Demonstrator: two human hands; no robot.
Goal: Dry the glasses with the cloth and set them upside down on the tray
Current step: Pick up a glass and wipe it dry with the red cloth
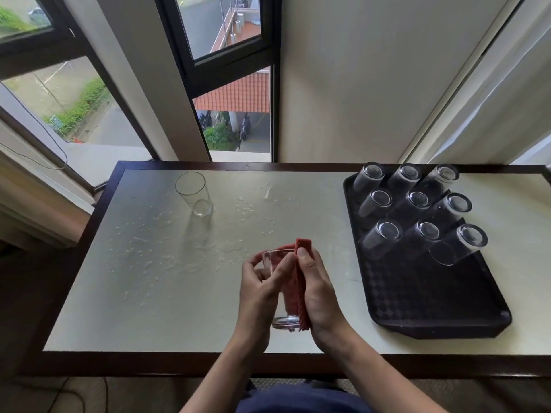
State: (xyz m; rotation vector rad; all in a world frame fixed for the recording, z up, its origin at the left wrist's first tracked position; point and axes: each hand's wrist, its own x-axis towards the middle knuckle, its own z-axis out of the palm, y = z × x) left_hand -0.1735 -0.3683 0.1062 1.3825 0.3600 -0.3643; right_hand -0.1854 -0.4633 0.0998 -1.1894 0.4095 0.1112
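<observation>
I hold a clear glass [284, 318] upright above the table's front middle. My left hand [259, 286] grips its side near the rim. My right hand [317, 290] presses a red cloth [299, 289] against the glass; the cloth folds over the rim and into the glass. Another clear glass [195, 193] stands upright and alone at the back left of the table. A black tray [441, 302] lies at the right, with several glasses [417, 216] standing upside down on its far half.
Water drops and small puddles [167, 257] cover the white tabletop at left and centre. The table has a dark wooden rim [208, 363]. Windows and a white wall stand right behind it. The tray's near half is bare.
</observation>
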